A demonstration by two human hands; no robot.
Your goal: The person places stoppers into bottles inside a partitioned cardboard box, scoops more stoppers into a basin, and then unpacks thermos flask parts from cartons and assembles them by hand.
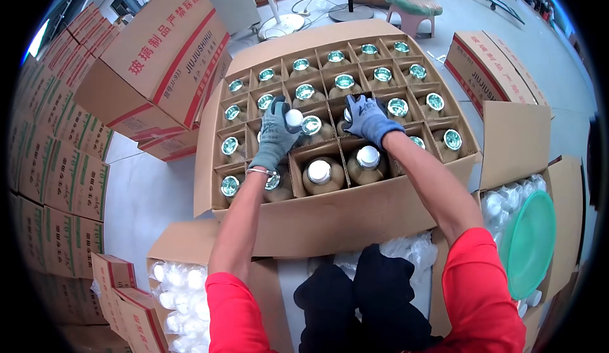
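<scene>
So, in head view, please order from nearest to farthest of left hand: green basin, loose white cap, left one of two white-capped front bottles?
From the left hand:
1. White cap, at its fingers.
2. Left white-capped bottle, front row.
3. Green basin, far right, outside the bottle box.

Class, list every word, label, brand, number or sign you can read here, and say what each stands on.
"玻璃制品严禁踩踏", red: large carton at upper left
"JIUJIUSHUI": same carton; the small line beside it seems to include "JJ-933"
"JIUJIU", ending unclear: carton at upper right; its red characters are too small to read surely
Green and red print on the stacked cartons: too blurred
Red print on the lower-left carton: too blurred
</scene>
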